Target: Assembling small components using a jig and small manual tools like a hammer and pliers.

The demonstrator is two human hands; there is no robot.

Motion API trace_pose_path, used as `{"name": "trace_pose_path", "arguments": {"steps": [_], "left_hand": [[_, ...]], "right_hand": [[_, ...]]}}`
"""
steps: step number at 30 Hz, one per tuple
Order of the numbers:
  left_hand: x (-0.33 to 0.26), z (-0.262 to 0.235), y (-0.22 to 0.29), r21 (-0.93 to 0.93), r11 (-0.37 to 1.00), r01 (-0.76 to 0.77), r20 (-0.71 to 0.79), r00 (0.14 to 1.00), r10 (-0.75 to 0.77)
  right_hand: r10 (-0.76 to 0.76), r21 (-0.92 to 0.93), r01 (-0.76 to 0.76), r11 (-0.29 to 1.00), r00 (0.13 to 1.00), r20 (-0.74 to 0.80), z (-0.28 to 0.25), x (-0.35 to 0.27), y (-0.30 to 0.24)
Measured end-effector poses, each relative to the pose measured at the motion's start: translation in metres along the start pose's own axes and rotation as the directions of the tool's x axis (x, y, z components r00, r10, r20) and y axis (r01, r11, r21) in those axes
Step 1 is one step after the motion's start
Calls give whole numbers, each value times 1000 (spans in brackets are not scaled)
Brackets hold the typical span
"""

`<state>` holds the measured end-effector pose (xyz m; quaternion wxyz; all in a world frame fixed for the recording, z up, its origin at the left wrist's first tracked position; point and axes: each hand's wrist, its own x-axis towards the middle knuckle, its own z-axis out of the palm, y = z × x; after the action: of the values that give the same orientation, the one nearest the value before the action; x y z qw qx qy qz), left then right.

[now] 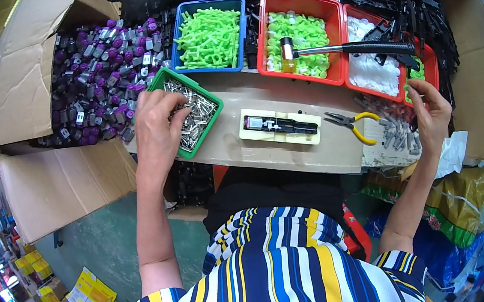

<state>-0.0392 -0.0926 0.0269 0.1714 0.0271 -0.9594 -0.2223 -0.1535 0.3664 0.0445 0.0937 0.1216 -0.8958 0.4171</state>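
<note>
Left grip [157, 122] curls into the green tray [213, 113] of metal pins [193, 121]; whether it holds one, we can't tell. Right grip [430, 110] pinches a small green piece [409, 89]. We'd lift one pin only, keeping clear of the black part [281, 125] mid-counter [302, 152].

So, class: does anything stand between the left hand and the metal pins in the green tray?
Nothing visible does. The left hand is already over the green tray, its fingertips down among the metal pins.
</note>
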Motion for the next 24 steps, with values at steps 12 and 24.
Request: {"name": "trace_pose_path", "arguments": {"steps": [12, 24], "left_hand": [[-4, -8, 16, -53, 999, -8, -89, 996, 3], [-46, 37, 90, -850, 441, 288, 159, 939, -306]], "right_hand": [[-148, 287, 108, 952, 981, 122, 95, -31, -79], [-72, 490, -31, 871, 979, 190, 156, -60, -130]]}}
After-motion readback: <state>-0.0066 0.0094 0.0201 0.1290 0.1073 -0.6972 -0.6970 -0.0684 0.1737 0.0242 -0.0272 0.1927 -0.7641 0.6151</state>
